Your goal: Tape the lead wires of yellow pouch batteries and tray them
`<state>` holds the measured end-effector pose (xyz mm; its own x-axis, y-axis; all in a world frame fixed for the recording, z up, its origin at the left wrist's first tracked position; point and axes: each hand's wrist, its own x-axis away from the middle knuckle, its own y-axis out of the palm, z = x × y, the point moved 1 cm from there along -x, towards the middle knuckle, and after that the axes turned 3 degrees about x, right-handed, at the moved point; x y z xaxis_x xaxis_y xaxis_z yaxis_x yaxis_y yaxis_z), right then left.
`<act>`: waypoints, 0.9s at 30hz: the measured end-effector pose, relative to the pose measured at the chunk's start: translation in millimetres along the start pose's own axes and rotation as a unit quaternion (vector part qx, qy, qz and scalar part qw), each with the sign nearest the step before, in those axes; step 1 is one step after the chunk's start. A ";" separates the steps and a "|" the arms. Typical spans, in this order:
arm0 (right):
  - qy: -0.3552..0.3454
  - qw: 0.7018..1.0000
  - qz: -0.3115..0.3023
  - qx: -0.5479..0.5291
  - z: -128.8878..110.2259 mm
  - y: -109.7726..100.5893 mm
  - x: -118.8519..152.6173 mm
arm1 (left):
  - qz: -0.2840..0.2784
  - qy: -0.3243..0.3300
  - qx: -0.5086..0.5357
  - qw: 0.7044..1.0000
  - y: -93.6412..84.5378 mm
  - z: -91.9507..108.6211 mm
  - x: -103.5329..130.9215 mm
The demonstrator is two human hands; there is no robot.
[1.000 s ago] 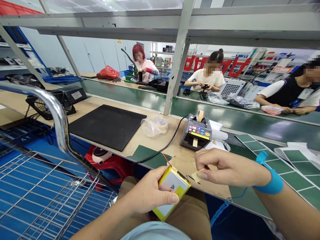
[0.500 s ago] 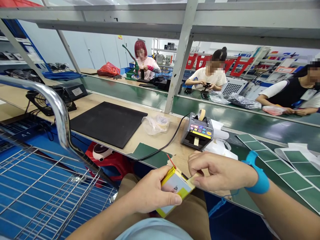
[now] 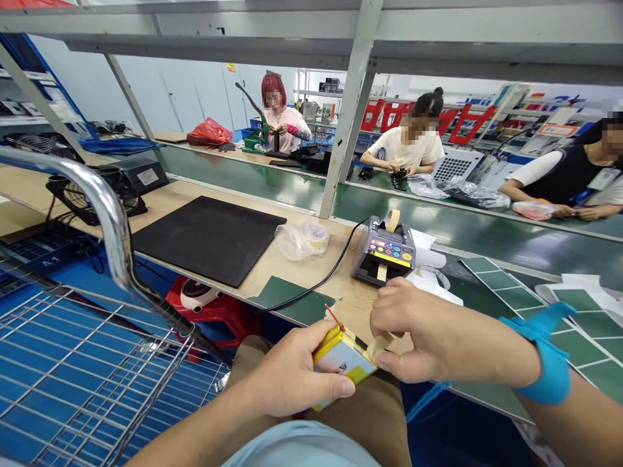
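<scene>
My left hand (image 3: pixel 304 370) is closed round a silver battery pack (image 3: pixel 343 357) with yellow edges, held above my lap. A short red wire (image 3: pixel 333 315) sticks up from its top end. At the pack's right edge, my right hand (image 3: pixel 409 331) pinches a strip of pale tape (image 3: pixel 378 349) between thumb and fingers; part of the strip lies against the pack. A blue wrist strap (image 3: pixel 542 353) circles my right wrist. Beyond that hand stands a tape dispenser (image 3: pixel 384 250) with lit buttons, a tape roll on top and a short piece of tape at its front slot.
A black mat (image 3: pixel 209 240) and a clear plastic bag (image 3: pixel 302 240) lie on the bench. Green label sheets (image 3: pixel 549 308) are at the right. A wire cart (image 3: pixel 97 383) with a chrome handle (image 3: pixel 117 240) stands close on my left. Several people work across the green conveyor (image 3: pixel 428 220).
My right wrist has swung slightly to the right and its hand has turned, still pinching the tape. The battery pack has tilted a little in my left hand.
</scene>
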<state>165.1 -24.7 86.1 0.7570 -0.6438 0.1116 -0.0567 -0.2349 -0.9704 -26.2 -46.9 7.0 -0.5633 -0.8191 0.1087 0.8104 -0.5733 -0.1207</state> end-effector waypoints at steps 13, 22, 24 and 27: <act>0.190 0.770 0.349 -0.500 21.9 49.5 17.0 | 0.121 0.062 -0.006 0.991 1.6 -12.9 -6.7; 0.126 0.807 0.406 -0.409 -0.6 58.9 7.5 | 0.075 0.041 0.147 0.985 4.8 -15.4 -11.0; 0.117 0.791 0.444 -0.405 -1.7 50.7 14.9 | 0.065 0.036 0.179 0.981 3.7 -16.7 -11.4; 0.145 0.752 0.416 -0.490 1.1 44.2 16.6 | 0.051 0.033 0.201 0.978 2.7 -17.0 -11.1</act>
<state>175.9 -44.9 44.8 0.0287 -0.9635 -0.2663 -0.9924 0.0045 -0.1232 -20.5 -39.7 -11.3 -0.4745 -0.8788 0.0510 0.8535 -0.4451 0.2709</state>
